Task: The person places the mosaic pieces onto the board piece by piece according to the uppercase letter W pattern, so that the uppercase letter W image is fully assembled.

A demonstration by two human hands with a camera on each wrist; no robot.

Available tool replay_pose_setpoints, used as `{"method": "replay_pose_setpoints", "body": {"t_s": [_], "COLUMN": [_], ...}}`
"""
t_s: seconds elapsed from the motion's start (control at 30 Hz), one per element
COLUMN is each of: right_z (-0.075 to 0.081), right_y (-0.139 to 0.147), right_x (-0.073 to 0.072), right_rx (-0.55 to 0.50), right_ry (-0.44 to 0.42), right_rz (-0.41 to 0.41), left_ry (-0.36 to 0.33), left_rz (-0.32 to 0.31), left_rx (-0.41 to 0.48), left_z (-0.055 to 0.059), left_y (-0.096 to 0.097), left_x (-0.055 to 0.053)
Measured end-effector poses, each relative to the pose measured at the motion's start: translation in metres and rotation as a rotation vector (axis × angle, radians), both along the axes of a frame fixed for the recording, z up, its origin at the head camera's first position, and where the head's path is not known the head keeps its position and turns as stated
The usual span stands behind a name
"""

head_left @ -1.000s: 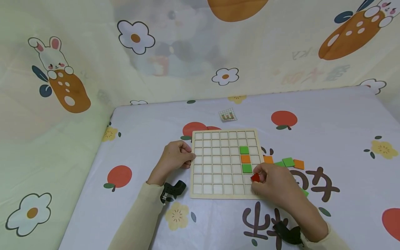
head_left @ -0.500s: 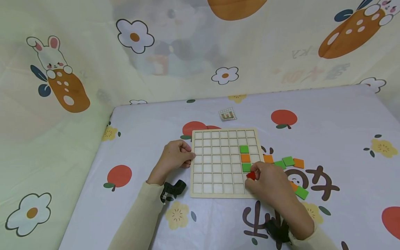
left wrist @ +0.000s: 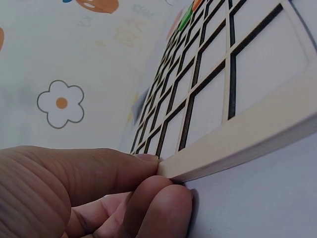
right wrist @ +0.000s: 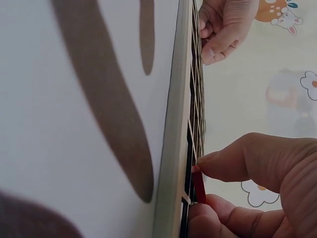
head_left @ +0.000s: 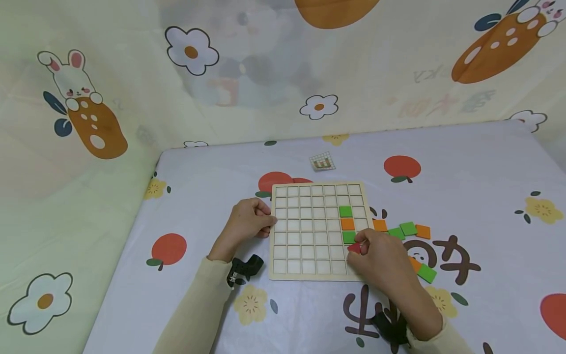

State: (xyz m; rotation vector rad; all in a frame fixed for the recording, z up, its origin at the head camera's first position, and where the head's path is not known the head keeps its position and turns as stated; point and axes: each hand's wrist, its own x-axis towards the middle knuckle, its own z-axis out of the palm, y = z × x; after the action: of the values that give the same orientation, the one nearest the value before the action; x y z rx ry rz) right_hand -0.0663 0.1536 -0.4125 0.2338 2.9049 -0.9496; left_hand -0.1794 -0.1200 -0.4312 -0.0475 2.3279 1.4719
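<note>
The board [head_left: 307, 239] lies in the head view's lower centre, its lower right corner hidden behind the right hand [head_left: 383, 259]. The left hand's [head_left: 248, 220] grip pinches its left edge; the right's grip pinches a red tile [head_left: 354, 248], partly hidden, right of centre.

Up top, the head camera looks forward and down across the desk [head_left: 468, 196], well back and wide, taking in the left hand [head_left: 248, 220], the right hand [head_left: 381, 258], the gridded board [head_left: 306, 239] and the printed backdrop [head_left: 265, 123]. Down at the left wrist we're low and close, skimming over the board from its edge towards a green tile [left wrist: 185, 19]. The right wrist sits tight too, picture tipped sideways, peering past the red tile [right wrist: 199, 187] across to the left hand, which all three views share!
</note>
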Motion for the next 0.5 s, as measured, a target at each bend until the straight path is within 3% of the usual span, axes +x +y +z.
{"method": "replay_pose_setpoints", "body": {"t_s": [0.5], "right_z": [-0.0015], "right_y": [0.0038], "right_x": [-0.0016], "right_rx": [-0.024], "right_ry": [0.026], "right_rz": [-0.013], "left_ry": [0.001], "left_rz": [0.009], "left_rx": [-0.004], "left_z": [0.0001], "left_y": [0.0007], "left_x": [0.0002]}}
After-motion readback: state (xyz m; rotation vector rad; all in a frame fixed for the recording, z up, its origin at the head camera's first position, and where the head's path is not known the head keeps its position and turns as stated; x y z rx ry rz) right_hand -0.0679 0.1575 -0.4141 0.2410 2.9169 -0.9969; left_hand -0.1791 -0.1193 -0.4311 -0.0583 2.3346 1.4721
